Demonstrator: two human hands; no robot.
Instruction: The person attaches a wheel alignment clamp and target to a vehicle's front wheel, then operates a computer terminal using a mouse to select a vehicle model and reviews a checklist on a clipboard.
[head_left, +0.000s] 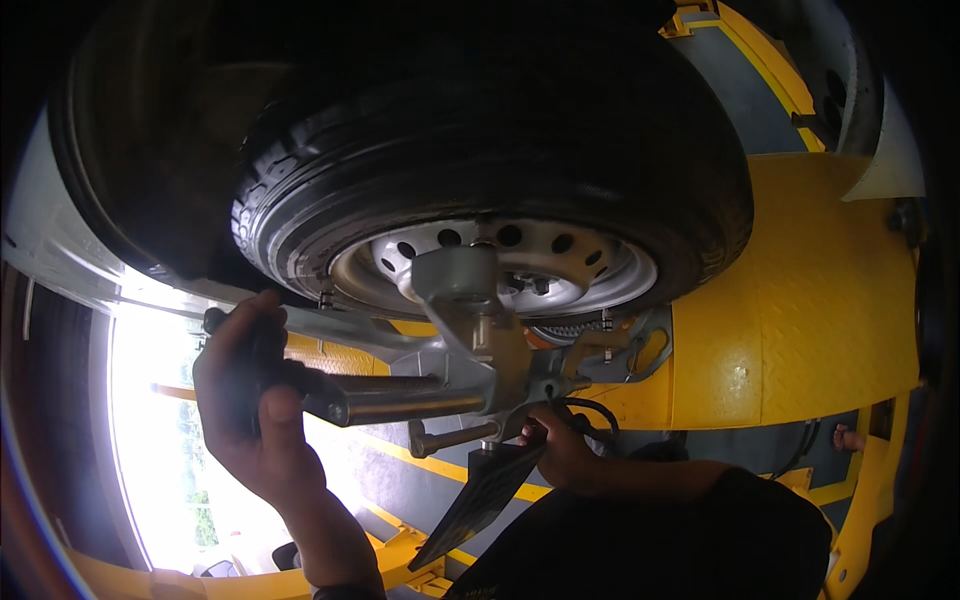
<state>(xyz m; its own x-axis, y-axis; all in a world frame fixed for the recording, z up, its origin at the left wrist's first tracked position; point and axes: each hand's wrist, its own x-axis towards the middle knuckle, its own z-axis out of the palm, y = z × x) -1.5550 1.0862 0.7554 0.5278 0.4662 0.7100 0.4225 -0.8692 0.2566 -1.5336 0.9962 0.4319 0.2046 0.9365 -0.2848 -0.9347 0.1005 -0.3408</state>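
A grey metal wheel clamp sits against the face of a car wheel with a black tyre and a silver steel rim. My left hand is wrapped round a black handle at the outer left end of the clamp's rods. At the clamp's lower middle, my right hand has its fingers curled in close to the body; what they grip is hidden. A dark flat panel hangs tilted below the clamp, beside my right hand. Near those fingers loops a black cable.
Yellow tread-plate lies right of the wheel, with yellow frame rails beyond it. Car bodywork curves round the left. Bright light fills an opening. Grey floor with yellow lines shows below.
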